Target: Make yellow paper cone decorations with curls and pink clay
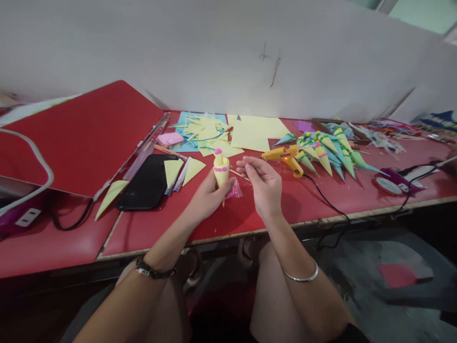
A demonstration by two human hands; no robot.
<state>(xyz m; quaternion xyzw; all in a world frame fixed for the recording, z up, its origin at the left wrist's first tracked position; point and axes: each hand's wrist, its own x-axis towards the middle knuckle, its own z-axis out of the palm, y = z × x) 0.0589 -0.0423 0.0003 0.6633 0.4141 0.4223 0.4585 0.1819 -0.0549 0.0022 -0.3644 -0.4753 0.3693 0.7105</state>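
Note:
My left hand is wrapped round a yellow paper cone, which it holds upright with the tip down. Pink dots run round the cone's rim, and a pink ball tops it. To the right of the cone, my right hand pinches a small pink bit between thumb and finger; its exact kind is too small to make out. A crumpled pink plastic wrapper lies between the hands. Behind it a thin stick rests on the table.
A yellow glue gun with a lit orange light lies right, its black cord trailing over the edge. Beyond it are several finished paper cones. Left are a black phone, cut yellow pieces and a red board. Paper sheets lie behind.

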